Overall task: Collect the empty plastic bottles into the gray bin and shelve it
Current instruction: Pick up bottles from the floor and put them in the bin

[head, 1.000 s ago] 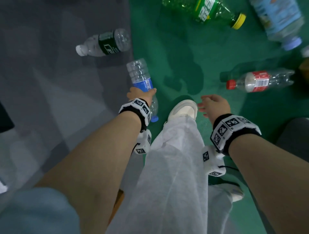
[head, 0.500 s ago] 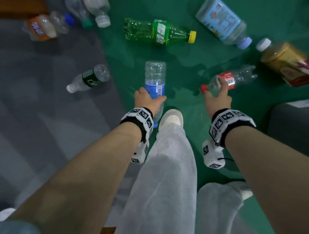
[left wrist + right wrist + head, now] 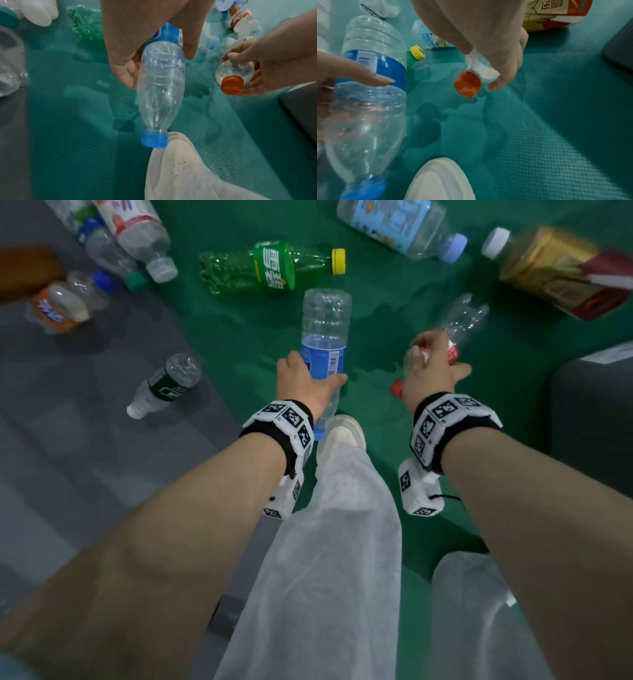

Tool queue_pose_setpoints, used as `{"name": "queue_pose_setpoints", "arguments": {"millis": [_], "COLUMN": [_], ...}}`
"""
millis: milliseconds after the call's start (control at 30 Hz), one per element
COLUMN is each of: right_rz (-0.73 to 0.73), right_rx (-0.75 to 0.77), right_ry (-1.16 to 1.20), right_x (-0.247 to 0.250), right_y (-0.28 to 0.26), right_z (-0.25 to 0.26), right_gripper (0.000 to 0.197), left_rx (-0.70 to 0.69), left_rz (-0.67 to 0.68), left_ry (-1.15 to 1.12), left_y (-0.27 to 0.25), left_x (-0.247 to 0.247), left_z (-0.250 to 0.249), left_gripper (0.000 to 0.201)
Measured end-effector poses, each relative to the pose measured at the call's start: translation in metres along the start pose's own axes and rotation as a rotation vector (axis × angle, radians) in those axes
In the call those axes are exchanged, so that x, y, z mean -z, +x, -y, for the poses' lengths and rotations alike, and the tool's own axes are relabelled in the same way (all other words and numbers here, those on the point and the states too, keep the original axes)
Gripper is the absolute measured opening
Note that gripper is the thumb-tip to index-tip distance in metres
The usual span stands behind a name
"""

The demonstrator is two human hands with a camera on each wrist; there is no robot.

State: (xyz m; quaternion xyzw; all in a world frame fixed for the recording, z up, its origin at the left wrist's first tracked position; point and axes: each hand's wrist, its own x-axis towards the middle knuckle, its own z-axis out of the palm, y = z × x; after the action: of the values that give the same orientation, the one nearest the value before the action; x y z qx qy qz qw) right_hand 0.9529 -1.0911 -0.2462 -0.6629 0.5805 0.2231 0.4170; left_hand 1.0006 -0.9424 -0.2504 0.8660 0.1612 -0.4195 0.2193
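Since the earlier head view, both bottles have left the green mat [image 3: 239, 344], and the right hand [image 3: 433, 368], which only touched the red-capped bottle [image 3: 462, 318] half a second ago, now wraps it. Left hand [image 3: 305, 386]: arm extended forward and down, fingers and thumb curled round the label of the blue-label bottle [image 3: 325, 337], base pointing away, blue cap [image 3: 154, 140] hanging just beside the toe of the white shoe [image 3: 180, 169]. Right hand: wrist bent downward, fingers closed round the upper body of the red-capped bottle, whose cap [image 3: 467, 84] points back toward the person; how far its base clears the mat cannot be told, as the view is blurred there. Hands are near each other, bottles apart. On the mat beyond lie a green bottle [image 3: 274, 266] with a yellow cap, a pale-blue-label bottle [image 3: 397, 224] and a gold-and-red bottle [image 3: 561, 272]. On the gray floor [image 3: 85, 474] to the left lie a dark-green-label bottle [image 3: 164, 386] and several more. At the right edge stands a dark gray object, possibly the gray bin [image 3: 592, 412].
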Motion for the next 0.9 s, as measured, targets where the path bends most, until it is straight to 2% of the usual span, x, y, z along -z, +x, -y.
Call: {"name": "queue_pose_setpoints", "arguments": {"millis": [200, 400, 467, 533, 600, 734, 834, 900], "right_rz": [0.138, 0.030, 0.009, 0.006, 0.050, 0.162, 0.096, 0.052], "right_rx": [0.010, -0.090, -0.087, -0.033, -0.015, -0.051, -0.052, -0.047], "right_ry": [0.005, 0.223, 0.266, 0.360, 0.370, 0.581, 0.648, 0.665], "right_x": [0.040, 0.108, 0.105, 0.166, 0.161, 0.227, 0.277, 0.305], "right_y": [-0.042, -0.090, -0.100, -0.112, -0.122, -0.123, -0.121, -0.119], "right_z": [-0.008, -0.002, 0.006, -0.007, 0.000, -0.032, -0.066, -0.084], "right_gripper": [0.020, 0.029, 0.033, 0.037, 0.044, 0.061, 0.065, 0.060], "left_rx": [-0.046, -0.126, -0.128, -0.227, -0.225, -0.266, -0.291, -0.281], "left_rz": [0.033, 0.071, 0.064, 0.057, 0.036, 0.049, 0.086, 0.047], "left_ry": [0.099, 0.210, 0.220, 0.224, 0.170, 0.009, -0.064, -0.160], "left_y": [-0.044, -0.114, -0.115, -0.159, -0.159, -0.212, -0.253, -0.272], "left_x": [0.003, 0.027, 0.039, 0.023, 0.032, -0.008, -0.039, -0.055], "left_z": [-0.019, -0.070, -0.078, -0.127, -0.138, -0.177, -0.202, -0.211], "left_gripper": [0.065, 0.062, 0.060, 0.058, 0.057, 0.049, 0.045, 0.036]}}
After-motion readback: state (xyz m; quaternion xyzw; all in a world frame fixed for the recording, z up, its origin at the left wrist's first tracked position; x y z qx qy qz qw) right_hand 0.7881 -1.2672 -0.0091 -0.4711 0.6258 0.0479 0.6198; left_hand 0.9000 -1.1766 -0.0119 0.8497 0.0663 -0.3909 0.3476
